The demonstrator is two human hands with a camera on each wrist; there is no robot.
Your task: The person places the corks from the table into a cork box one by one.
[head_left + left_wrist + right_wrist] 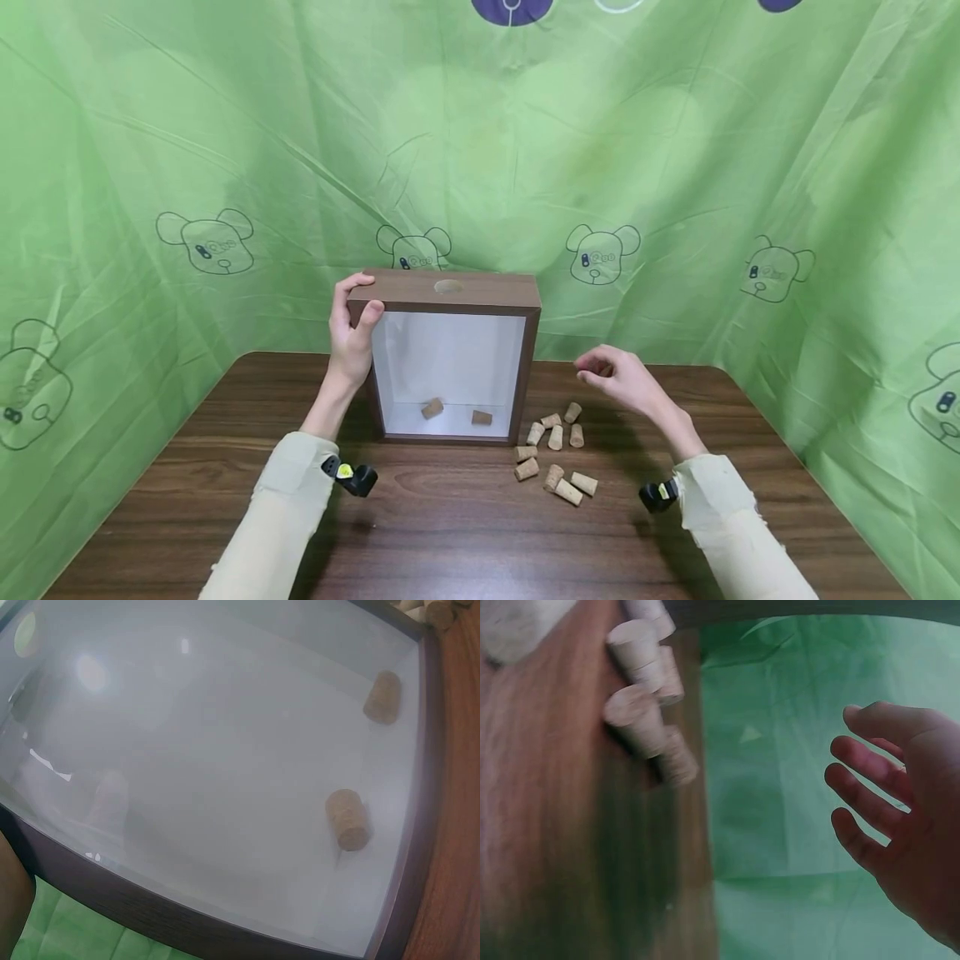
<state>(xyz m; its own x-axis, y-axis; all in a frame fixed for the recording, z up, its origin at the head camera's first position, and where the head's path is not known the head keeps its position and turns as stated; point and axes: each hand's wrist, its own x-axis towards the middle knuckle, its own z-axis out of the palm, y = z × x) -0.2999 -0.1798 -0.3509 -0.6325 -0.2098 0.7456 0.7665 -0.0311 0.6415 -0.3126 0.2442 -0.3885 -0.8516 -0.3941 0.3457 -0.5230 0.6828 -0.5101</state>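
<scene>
A brown shadow box [531, 375] with a clear front and a round hole in its top stands upright on the table. My left hand [351, 337] grips its upper left corner, thumb at the front edge and fingers over the top. Two corks lie inside at the bottom: the left cork [432, 408] and the right cork [482, 417]. Both also show through the pane in the left wrist view. My right hand [622, 379] hovers right of the box, fingers loosely curled, holding nothing. Several loose corks [556, 437] lie on the table between it and the box.
The dark wood-grain table [450, 533] reaches back to a green curtain [487, 167] printed with bear heads, which also hangs at both sides. More loose corks [568, 492] lie nearer the front, right of the box.
</scene>
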